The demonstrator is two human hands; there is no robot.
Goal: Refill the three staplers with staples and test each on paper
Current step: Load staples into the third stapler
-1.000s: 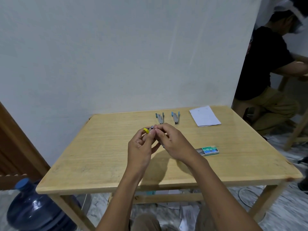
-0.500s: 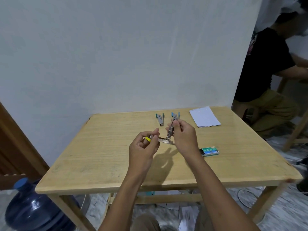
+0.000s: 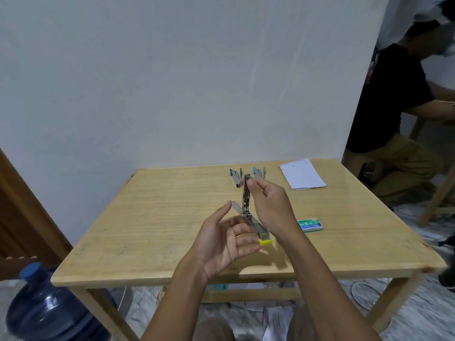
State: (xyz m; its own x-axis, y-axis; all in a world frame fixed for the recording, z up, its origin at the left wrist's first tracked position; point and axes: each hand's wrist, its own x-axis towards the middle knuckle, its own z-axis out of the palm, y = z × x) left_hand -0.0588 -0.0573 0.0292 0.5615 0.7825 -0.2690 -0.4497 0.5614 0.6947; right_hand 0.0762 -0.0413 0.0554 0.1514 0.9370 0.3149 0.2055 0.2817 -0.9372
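A small metal stapler with a yellow end (image 3: pixel 265 240) is swung open above the wooden table (image 3: pixel 157 217). My right hand (image 3: pixel 269 205) pinches the tip of its raised top arm. My left hand (image 3: pixel 225 238) holds the lower part on curled fingers, thumb lifted. Two more staplers lie near the far edge, a teal one (image 3: pixel 235 176) and a blue one (image 3: pixel 259 172). A green staple box (image 3: pixel 310 225) sits to the right of my hands. White paper (image 3: pixel 302 174) lies at the far right corner.
A blue water jug (image 3: pixel 51 313) stands on the floor at the left of the table. A seated person (image 3: pixel 394 102) is beyond the table's right side. Loose papers lie on the floor under the table. The wall is right behind the table.
The stapler went from shut between both hands to swung wide open. My right hand lifted the top arm up and away; the yellow end now points toward me.
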